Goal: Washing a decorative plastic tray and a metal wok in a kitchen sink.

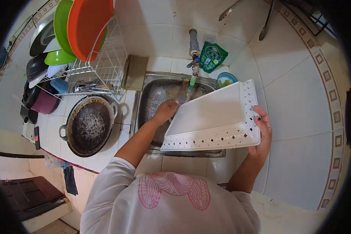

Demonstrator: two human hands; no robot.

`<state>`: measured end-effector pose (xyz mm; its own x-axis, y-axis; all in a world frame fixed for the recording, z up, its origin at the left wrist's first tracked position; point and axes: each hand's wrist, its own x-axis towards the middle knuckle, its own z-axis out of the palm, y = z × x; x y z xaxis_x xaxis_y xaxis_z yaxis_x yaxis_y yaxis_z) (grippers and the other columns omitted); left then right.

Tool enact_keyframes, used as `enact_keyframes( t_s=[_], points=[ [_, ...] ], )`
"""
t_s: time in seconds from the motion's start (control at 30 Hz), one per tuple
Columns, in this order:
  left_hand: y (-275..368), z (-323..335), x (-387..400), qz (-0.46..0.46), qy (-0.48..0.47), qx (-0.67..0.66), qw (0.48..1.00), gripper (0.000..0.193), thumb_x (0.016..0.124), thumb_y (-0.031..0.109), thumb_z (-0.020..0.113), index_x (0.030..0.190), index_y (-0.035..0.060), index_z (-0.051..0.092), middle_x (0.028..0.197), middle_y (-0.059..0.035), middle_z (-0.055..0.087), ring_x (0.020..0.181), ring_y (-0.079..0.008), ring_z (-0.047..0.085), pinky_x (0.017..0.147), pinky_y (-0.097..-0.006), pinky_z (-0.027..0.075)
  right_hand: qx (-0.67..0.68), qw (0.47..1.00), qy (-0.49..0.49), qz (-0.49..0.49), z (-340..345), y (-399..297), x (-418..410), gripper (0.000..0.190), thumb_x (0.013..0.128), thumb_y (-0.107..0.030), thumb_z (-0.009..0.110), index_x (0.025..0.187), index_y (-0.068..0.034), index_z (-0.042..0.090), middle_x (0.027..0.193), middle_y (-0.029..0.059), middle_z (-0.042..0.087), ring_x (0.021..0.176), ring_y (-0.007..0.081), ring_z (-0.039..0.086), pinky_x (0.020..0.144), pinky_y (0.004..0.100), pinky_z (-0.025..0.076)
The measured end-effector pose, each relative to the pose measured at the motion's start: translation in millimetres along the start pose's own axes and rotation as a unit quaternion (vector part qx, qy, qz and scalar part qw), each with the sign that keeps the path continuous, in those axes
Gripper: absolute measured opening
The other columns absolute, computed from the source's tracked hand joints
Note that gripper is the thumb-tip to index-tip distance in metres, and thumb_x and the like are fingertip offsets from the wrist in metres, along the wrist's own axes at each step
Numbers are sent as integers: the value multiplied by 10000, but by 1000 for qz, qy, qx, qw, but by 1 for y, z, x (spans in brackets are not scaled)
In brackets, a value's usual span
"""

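A white plastic basket (210,112) with small diamond-shaped holes along its sides is held tilted over the metal sink (152,90), its flat face towards me. My right hand (261,128) grips its right edge, thumb and fingers on the rim. My left hand (167,111) is at the basket's left edge above the basin; its fingertips are partly hidden, so whether it grips the edge is unclear. Water runs from the faucet (194,64), through its green spout, beside the basket's upper edge.
Left of the sink, a blackened wok (90,125) stands on the tiled counter. Behind it is a white wire dish rack (117,58) with plates and bowls. A folded cloth (136,73) lies by the sink's corner. A green pouch (213,57) and a blue-rimmed bowl (225,79) stand behind right.
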<state>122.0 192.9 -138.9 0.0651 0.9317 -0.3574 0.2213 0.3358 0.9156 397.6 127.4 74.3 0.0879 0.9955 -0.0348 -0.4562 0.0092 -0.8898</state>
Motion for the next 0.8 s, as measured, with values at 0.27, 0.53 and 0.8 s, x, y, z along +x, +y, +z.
enact_keyframes(
  t_s=[0.27, 0.53, 0.8],
  points=[
    [136, 5, -11, 334, 192, -20, 923, 376, 889, 316, 484, 1079, -1, 547, 896, -160, 586, 834, -255, 567, 731, -328, 443, -14, 999, 28, -37, 3, -7, -20, 304, 837, -108, 527, 1097, 35, 462, 1034, 157, 541, 918, 197, 566, 797, 309, 485],
    [151, -14, 11, 301, 275, 68, 911, 327, 906, 308, 464, 1053, 48, 596, 939, -137, 610, 878, -211, 563, 796, -307, 423, -11, 995, 77, -68, 15, -10, -30, 250, 807, -73, 546, 1030, 33, 514, 962, 139, 576, 839, 169, 577, 754, 283, 482],
    [133, -27, 22, 232, 241, 59, 941, 569, 853, 487, 462, 1057, -35, 561, 951, -199, 596, 890, -305, 572, 792, -358, 433, -16, 995, 59, -82, 15, -7, -33, 256, 811, -82, 538, 1026, 51, 506, 951, 145, 577, 837, 172, 577, 747, 287, 485]
  ],
)
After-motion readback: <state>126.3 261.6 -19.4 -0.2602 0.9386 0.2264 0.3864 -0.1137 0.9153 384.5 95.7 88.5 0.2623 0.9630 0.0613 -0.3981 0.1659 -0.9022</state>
